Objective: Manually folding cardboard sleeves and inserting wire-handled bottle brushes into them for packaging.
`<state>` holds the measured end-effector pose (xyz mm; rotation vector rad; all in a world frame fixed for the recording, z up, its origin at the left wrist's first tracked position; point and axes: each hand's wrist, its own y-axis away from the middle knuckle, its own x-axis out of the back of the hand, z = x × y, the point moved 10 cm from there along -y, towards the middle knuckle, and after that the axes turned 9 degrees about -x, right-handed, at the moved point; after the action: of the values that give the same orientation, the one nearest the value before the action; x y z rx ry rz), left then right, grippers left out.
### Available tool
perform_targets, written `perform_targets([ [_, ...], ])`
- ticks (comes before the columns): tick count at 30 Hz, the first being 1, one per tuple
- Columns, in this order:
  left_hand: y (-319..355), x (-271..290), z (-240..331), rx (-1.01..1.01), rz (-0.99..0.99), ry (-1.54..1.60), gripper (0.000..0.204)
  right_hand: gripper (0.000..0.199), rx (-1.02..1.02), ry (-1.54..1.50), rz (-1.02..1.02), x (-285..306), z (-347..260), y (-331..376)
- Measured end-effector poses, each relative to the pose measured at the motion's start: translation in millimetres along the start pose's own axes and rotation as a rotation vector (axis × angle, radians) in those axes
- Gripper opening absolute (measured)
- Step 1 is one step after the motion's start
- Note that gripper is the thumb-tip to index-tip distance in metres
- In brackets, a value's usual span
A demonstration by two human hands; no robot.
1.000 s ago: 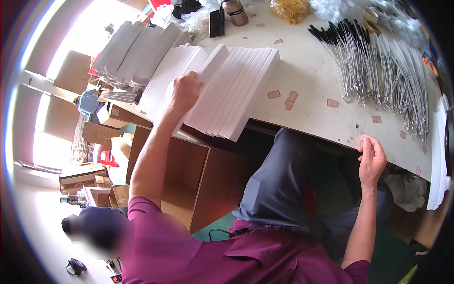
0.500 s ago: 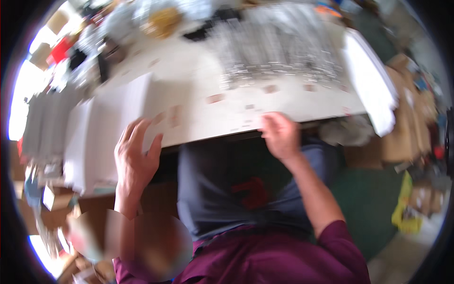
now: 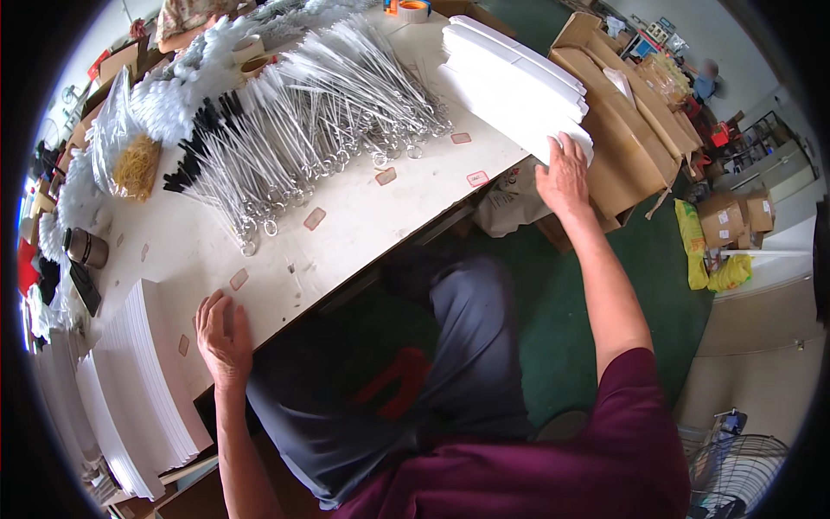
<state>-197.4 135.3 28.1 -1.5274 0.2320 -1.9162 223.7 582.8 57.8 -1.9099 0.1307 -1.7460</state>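
My right hand point(image 3: 566, 177) reaches to the near end of a stack of flat white card sheets point(image 3: 519, 78) at the table's right edge. Its fingers are stretched out and touch the end of the stack; the thumb is partly hidden. By the front edge of the table, my left hand point(image 3: 223, 337) rests with its fingers extended and nothing in it. Beside it stand upright white card stacks point(image 3: 147, 389). Across the table lies a wide row of wire-handled bottle brushes point(image 3: 303, 130) with looped ends towards me, some with black bristles point(image 3: 194, 147).
The white table point(image 3: 363, 212) bears scattered small red-bordered labels point(image 3: 315, 219). A bag of yellow rubber bands point(image 3: 137, 167), a dark jar point(image 3: 86, 248) and tape rolls point(image 3: 413, 10) sit around it. To the right stand an open cardboard box point(image 3: 618, 130) and a wire fan guard point(image 3: 735, 467).
My view has swung to the right. My right hand has moved from the table's front edge out to the white stack on the right. The left hand now rests at the table edge.
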Motion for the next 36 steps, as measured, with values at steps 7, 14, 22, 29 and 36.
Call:
perform_targets([
  [7,0,4,1,-0.022,0.017,-0.062,0.019,0.061,0.038,-0.018,-0.052,-19,20,-17],
  [14,0,4,0,0.002,0.018,-0.037,0.019,0.071,-0.048,-0.003,-0.132,-10,19,-24],
  [22,2,5,0,-0.003,0.042,-0.02,0.019,0.061,-0.034,0.02,-0.167,-5,11,-30],
  [29,0,5,1,-0.002,0.053,0.0,0.018,0.061,-0.003,0.024,-0.14,3,13,-37],
  [36,-1,6,-2,0.021,0.054,0.006,0.018,0.063,-0.113,-0.291,0.006,21,23,-32],
])
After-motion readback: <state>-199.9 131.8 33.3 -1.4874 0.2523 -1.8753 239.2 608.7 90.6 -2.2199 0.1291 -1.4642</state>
